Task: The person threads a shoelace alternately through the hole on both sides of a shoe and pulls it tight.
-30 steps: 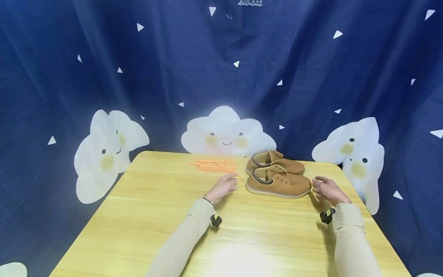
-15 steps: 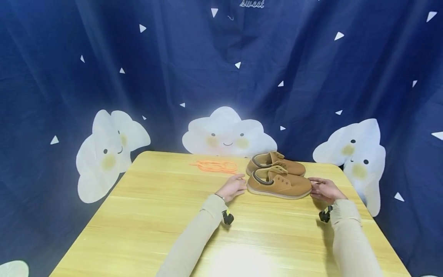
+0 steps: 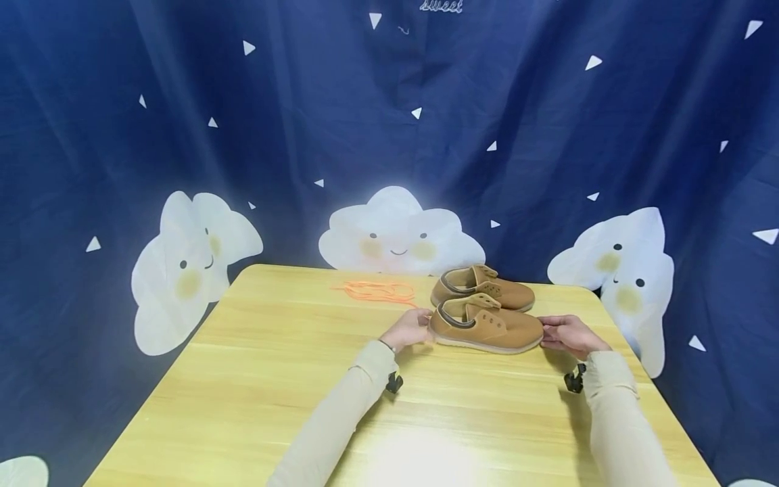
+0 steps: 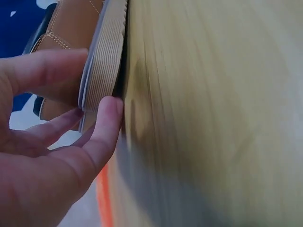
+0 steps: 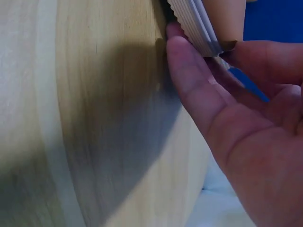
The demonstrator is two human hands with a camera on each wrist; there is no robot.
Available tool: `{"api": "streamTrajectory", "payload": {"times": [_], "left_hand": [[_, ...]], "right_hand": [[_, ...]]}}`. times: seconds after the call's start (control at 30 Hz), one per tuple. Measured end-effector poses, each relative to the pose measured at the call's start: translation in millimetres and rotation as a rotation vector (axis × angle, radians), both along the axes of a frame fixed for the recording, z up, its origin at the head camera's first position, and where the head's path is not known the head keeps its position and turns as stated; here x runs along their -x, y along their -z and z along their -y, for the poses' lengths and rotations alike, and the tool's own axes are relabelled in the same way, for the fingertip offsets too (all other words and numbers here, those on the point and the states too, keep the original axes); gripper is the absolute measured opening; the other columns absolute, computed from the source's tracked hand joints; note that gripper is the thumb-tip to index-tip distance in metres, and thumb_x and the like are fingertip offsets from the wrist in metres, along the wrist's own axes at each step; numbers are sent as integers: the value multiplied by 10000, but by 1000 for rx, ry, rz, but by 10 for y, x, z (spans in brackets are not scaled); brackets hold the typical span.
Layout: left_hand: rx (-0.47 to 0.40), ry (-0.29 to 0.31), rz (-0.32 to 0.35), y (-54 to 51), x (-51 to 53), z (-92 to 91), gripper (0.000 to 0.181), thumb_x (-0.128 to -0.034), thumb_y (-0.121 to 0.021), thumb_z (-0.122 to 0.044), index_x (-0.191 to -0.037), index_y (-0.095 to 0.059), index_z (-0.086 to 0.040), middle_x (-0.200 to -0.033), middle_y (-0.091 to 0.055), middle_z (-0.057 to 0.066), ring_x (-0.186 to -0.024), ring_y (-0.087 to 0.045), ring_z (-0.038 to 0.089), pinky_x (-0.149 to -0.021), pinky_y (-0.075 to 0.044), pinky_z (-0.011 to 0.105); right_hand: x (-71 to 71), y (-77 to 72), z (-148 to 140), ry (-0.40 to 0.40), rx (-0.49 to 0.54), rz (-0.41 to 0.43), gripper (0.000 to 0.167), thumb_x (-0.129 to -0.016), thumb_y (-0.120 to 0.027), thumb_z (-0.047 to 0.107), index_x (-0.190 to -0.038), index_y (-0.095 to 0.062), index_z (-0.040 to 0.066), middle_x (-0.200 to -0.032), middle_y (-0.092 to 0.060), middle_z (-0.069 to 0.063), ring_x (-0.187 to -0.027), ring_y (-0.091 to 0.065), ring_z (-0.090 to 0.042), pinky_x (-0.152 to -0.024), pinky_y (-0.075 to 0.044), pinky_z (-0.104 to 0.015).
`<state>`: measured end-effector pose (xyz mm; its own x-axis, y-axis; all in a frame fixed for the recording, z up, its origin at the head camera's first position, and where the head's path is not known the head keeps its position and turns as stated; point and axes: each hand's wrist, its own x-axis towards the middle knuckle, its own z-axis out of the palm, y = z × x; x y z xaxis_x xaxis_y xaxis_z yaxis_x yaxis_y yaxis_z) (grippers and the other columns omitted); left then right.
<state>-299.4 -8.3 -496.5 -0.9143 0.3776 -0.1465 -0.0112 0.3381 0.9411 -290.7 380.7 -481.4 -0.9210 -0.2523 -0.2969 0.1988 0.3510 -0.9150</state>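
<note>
A brown lace-up shoe [image 3: 505, 331] without laces points its toe to the right, in front of its matching shoe [image 3: 514, 293]. At its heel, my left hand [image 3: 409, 329] grips the shoe; the left wrist view shows fingers [image 4: 108, 125] at the lower edge of the ribbed sole [image 4: 104, 56] and another digit against the upper. My right hand [image 3: 567, 334] holds the toe end from the other side, its fingers [image 5: 189, 71] along the sole's underside edge. Behind my left hand lies a loose bundle of orange shoelaces [image 3: 379, 291].
Both shoes are near the far right of the light wooden table [image 3: 255, 379]. A dark blue curtain [image 3: 292, 122] with clouds and white triangles hangs behind the table's far edge. Small black cameras [image 3: 394, 383] sit at the wrists.
My left hand has moved right onto the heel, and my right hand has moved left onto the toe. Between them, the front shoe has shifted slightly left and toward me.
</note>
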Motion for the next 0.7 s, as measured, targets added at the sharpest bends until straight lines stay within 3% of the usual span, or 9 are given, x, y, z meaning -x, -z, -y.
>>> {"api": "streamTrajectory", "payload": {"times": [0.13, 0.23, 0.33, 0.43, 0.57, 0.7], "left_hand": [[63, 90, -47, -46, -47, 63, 666, -779, -793, 33, -1404, -563, 20, -1246, -711, 209, -1129, -688, 313, -1103, -490, 503], [134, 147, -77, -68, -75, 139, 707, -779, -836, -18, -1423, -544, 6, -1167, -726, 154, -1055, -687, 255, -1068, -502, 484], [227, 179, -120, -80, -94, 235, 782, -768, -890, -117, -1444, -514, -2, -1160, -703, 107, -1025, -651, 218, -999, -521, 446], [305, 217, -159, -85, -114, 336, 770, -773, -905, -196, -1425, -534, -20, -1160, -698, 75, -997, -637, 184, -921, -539, 381], [349, 274, -208, -105, -160, 466, 672, -783, -896, -207, -1366, -602, -48, -1071, -713, 36, -893, -625, 143, -804, -524, 295], [382, 305, -259, -140, -211, 583, 592, -774, -901, -202, -1302, -657, -88, -974, -682, -15, -822, -570, 117, -747, -484, 262]], "right_hand": [[-29, -24, 60, -72, -72, -22, 631, -951, -517, -92, -1497, -241, -247, -1359, -597, -269, -983, -677, -59, -894, -597, -264], [-76, -55, 127, -117, -125, -50, 684, -861, -610, -103, -1470, -329, -239, -1405, -543, -350, -956, -673, -67, -836, -595, -234], [-123, -81, 209, -188, -162, -87, 667, -848, -682, -70, -1424, -397, -248, -1418, -506, -415, -972, -693, -107, -813, -599, -239], [-165, -100, 307, -261, -202, -144, 645, -855, -773, -12, -1376, -470, -241, -1388, -540, -417, -1021, -703, -180, -805, -602, -247], [-212, -109, 440, -372, -297, -290, 630, -832, -852, 90, -1325, -572, -184, -1310, -649, -334, -1112, -677, -267, -886, -559, -248], [-256, -108, 560, -439, -347, -402, 574, -820, -875, 156, -1272, -652, -118, -1233, -720, -248, -1113, -684, -258, -944, -543, -281]]}}
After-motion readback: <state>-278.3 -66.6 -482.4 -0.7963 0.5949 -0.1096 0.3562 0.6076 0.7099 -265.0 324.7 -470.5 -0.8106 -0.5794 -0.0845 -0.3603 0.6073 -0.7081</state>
